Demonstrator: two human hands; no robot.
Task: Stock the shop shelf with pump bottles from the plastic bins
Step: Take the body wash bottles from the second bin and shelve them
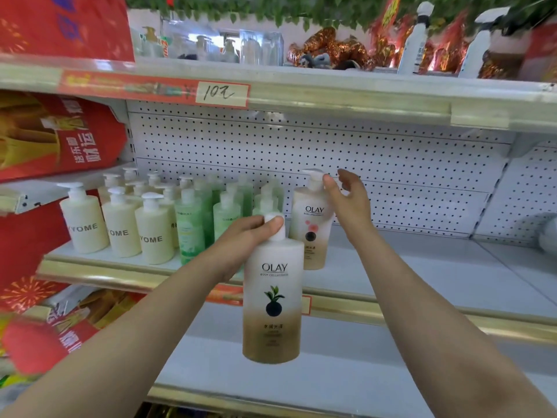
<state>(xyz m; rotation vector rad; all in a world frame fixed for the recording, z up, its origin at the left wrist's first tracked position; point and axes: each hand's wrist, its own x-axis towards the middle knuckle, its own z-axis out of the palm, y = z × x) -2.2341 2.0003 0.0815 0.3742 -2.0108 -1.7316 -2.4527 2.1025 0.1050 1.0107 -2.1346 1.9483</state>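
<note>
a pump bottle [272, 300] with a leaf label hangs in front of the shelf [407, 276], the left hand [241, 239] clasped round its neck. beyond, the right hand [346, 197], fingers loosely spread, touches the pump of a second bottle [312, 227] standing on the shelf. best set the held one upright just beside it, label outward.

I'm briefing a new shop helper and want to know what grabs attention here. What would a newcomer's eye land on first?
First, the Olay bottle with the leaf label, hanging in mid-air in front of the shelf, gripped at its pump by the left hand. Just behind it, a second Olay bottle stands on the middle shelf, the right hand at its pump. To the left stand rows of cream bottles and green bottles.
</note>
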